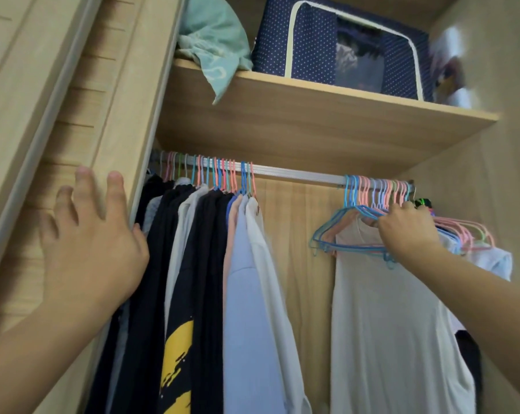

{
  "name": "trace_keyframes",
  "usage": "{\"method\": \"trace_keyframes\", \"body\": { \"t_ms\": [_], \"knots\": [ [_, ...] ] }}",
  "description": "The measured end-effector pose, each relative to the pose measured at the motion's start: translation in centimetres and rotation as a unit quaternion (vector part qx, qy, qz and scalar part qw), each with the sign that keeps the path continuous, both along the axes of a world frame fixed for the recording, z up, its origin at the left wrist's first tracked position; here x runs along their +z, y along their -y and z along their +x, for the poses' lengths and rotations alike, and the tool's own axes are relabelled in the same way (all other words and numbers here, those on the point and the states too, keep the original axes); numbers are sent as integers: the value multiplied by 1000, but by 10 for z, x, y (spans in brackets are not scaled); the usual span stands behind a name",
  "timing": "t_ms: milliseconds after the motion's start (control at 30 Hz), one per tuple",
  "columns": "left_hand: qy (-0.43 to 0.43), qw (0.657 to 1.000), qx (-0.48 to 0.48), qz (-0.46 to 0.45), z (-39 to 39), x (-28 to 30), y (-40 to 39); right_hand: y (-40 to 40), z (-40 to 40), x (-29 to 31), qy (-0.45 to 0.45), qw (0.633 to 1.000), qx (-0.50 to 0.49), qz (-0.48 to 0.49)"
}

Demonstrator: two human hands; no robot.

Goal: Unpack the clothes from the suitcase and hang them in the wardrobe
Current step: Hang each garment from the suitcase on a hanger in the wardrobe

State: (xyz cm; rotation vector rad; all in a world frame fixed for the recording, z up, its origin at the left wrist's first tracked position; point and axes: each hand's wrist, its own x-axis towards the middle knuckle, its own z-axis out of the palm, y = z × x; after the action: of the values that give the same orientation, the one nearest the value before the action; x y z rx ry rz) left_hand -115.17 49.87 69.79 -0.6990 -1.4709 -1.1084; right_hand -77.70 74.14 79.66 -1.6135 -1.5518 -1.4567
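- My left hand [88,243] is nearest, fingers spread and straight, lying flat against the wardrobe door [43,121] at its inner edge; it holds nothing.
- Just past it, at the left end of the rail [294,172], a packed row of hanging clothes [199,264] runs from dark pieces, one with a yellow print, to a pale blue shirt and a white one.
- My right hand [408,231] is up near the right end of the rail, fingers curled round a bunch of blue and pink hangers [342,231]; I think only the front few are in my grip, though the hand hides the rest.
- A white shirt [396,324] hangs below that bunch, apart from the left row.
- Farthest, on the shelf [312,115] above the rail, a teal cloth [213,43] droops over the front edge beside a navy dotted storage box [306,46].
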Motion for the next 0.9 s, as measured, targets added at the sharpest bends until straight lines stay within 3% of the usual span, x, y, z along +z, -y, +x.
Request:
{"method": "trace_keyframes", "body": {
  "t_ms": [133, 333, 633, 700, 800, 900],
  "knots": [
    [4, 1000, -4, -9, 4, 0, 3, -3, -7, 10, -61, 995, 75, -2],
    [14, 999, -2, -36, 5, 0, 5, 6, -33, 18, -189, 958, 212, -20],
    [6, 999, -33, -34, 12, -3, 3, 35, -10, -39, -236, 918, 319, 18],
    [12, 996, -79, -29, 33, -14, 5, 49, 11, -71, -254, 902, 348, 19],
    [-44, 974, -222, -19, 98, -48, -2, 80, 61, -138, -274, 884, 377, 23],
    [-86, 900, -412, -113, 192, -107, -17, 129, 131, -222, -296, 863, 410, -24]
  ]
}}
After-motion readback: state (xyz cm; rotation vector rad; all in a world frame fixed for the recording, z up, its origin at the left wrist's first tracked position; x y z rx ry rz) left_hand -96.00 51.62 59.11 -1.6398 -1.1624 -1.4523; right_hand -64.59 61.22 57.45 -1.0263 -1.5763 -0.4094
